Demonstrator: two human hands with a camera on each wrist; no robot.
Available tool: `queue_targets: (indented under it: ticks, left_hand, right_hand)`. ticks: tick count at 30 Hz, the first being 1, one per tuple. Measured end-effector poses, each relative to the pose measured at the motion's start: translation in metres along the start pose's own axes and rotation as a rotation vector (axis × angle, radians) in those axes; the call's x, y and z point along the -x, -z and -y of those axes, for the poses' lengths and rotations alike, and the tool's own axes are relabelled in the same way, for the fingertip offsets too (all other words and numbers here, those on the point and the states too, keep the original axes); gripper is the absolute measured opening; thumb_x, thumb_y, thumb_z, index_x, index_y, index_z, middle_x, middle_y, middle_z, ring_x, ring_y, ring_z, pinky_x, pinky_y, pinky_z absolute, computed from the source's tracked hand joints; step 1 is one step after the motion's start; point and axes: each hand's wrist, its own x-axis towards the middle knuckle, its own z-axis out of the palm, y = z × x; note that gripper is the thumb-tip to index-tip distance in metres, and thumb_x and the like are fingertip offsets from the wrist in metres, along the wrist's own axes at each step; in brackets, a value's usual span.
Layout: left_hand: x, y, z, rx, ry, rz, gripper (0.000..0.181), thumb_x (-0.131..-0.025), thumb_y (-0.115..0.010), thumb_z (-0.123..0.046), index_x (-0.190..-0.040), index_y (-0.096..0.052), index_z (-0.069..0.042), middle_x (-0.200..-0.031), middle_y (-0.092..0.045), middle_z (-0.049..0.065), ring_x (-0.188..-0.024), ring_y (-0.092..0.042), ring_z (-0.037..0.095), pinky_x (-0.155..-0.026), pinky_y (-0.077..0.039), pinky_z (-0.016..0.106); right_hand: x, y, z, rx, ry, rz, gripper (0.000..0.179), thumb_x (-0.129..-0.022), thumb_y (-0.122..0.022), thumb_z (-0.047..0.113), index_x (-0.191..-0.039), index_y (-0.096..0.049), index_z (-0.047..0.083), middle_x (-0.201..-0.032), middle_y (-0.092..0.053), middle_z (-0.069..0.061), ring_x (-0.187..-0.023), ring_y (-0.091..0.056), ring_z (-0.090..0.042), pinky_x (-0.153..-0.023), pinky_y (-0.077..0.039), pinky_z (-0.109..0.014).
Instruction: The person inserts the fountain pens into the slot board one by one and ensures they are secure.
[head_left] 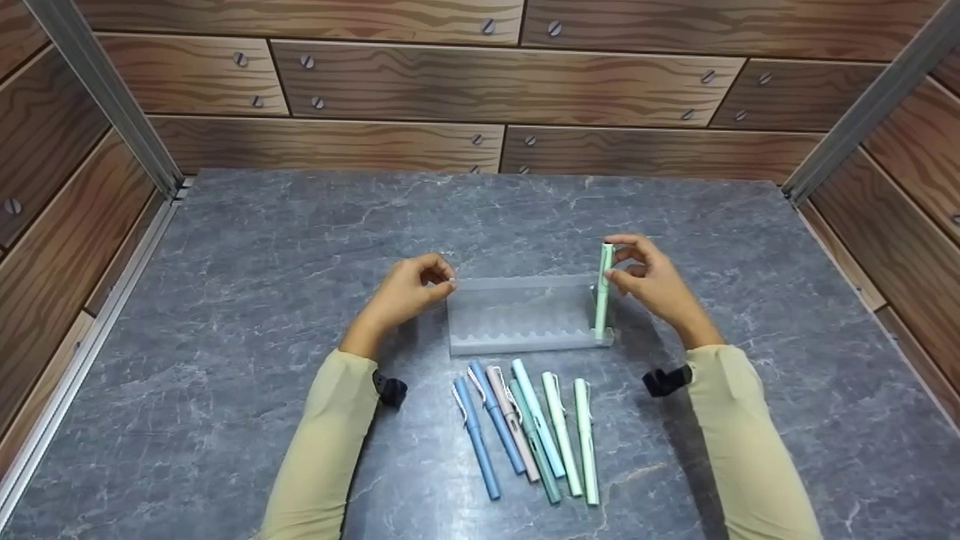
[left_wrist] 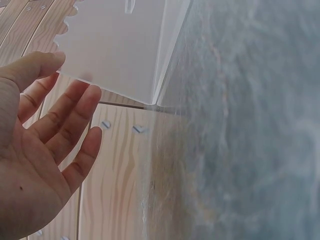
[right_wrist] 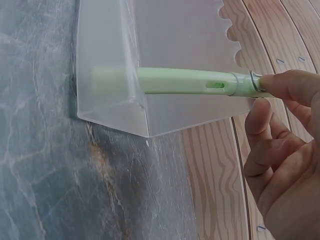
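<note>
A frosted clear pen stand (head_left: 517, 309) with scalloped edges stands mid-table. My left hand (head_left: 409, 292) is at its upper left corner, thumb on one face and index finger behind the edge; the other fingers (left_wrist: 70, 132) spread loosely. At the stand's right end, a light green fountain pen (head_left: 603, 294) leans almost upright, its lower end inside the front ledge. My right hand (head_left: 654, 281) pinches this pen near its top, by the cap (right_wrist: 245, 84), between thumb and fingers.
Several capped pens lie on the grey marbled table (head_left: 262, 247) in front of the stand: blue pens (head_left: 478, 442), a mauve pen (head_left: 514, 424), a dark teal pen (head_left: 536, 442), a light aqua pen (head_left: 538, 420) and pale green pens (head_left: 586, 442). Wood-patterned walls (head_left: 480, 82) surround the table.
</note>
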Motion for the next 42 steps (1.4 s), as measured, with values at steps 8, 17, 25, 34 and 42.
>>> queue_targets:
  ticks: [8, 17, 25, 34, 42]
  left_hand:
    - [0.0004, 0.0004, 0.0012, -0.010, -0.005, -0.011, 0.008, -0.090, -0.064, -0.013, -0.095, -0.066, -0.008, -0.097, -0.069, 0.009, -0.095, -0.065, 0.021, -0.083, -0.049, 0.034]
    - [-0.0008, -0.0005, 0.0021, -0.006, -0.012, -0.019, 0.009, -0.090, -0.064, -0.012, -0.096, -0.065, -0.005, -0.098, -0.069, 0.010, -0.096, -0.065, 0.023, -0.085, -0.051, 0.036]
    - [-0.0011, -0.0007, 0.0020, 0.008, -0.015, 0.004, 0.018, -0.090, -0.065, -0.017, -0.103, -0.064, -0.005, -0.101, -0.069, 0.010, -0.097, -0.065, 0.023, -0.089, -0.051, 0.038]
    - [-0.0009, 0.0002, 0.0001, -0.017, -0.020, 0.000, 0.015, -0.091, -0.065, -0.019, -0.102, -0.065, -0.009, -0.102, -0.070, 0.010, -0.104, -0.065, 0.028, -0.094, -0.049, 0.048]
    - [-0.0018, -0.0015, 0.0002, -0.023, -0.021, -0.016, 0.012, -0.092, -0.062, -0.016, -0.100, -0.065, -0.007, -0.101, -0.070, 0.011, -0.106, -0.064, 0.028, -0.098, -0.047, 0.050]
  right_hand:
    - [0.0008, -0.0013, -0.0009, -0.006, -0.011, 0.001, 0.047, -0.090, -0.062, 0.000, -0.134, -0.047, 0.004, -0.096, -0.058, 0.000, -0.064, -0.058, -0.007, -0.059, -0.050, -0.025]
    - [0.0023, -0.0026, -0.0006, -0.025, -0.007, -0.006, 0.047, -0.089, -0.062, -0.001, -0.133, -0.047, 0.002, -0.093, -0.059, 0.001, -0.060, -0.057, -0.012, -0.056, -0.049, -0.025]
    - [0.0041, -0.0021, -0.0008, -0.024, -0.001, 0.006, 0.047, -0.091, -0.061, -0.001, -0.135, -0.044, 0.001, -0.094, -0.058, 0.002, -0.057, -0.053, -0.006, -0.054, -0.046, -0.025]
    - [0.0037, -0.0005, -0.0008, -0.023, -0.004, -0.002, 0.047, -0.091, -0.061, 0.000, -0.135, -0.046, 0.002, -0.092, -0.058, 0.004, -0.060, -0.056, -0.009, -0.055, -0.047, -0.023]
    - [0.0032, -0.0013, -0.0018, -0.037, -0.006, -0.004, 0.047, -0.090, -0.062, 0.000, -0.134, -0.045, 0.002, -0.091, -0.058, 0.002, -0.058, -0.055, -0.009, -0.053, -0.047, -0.023]
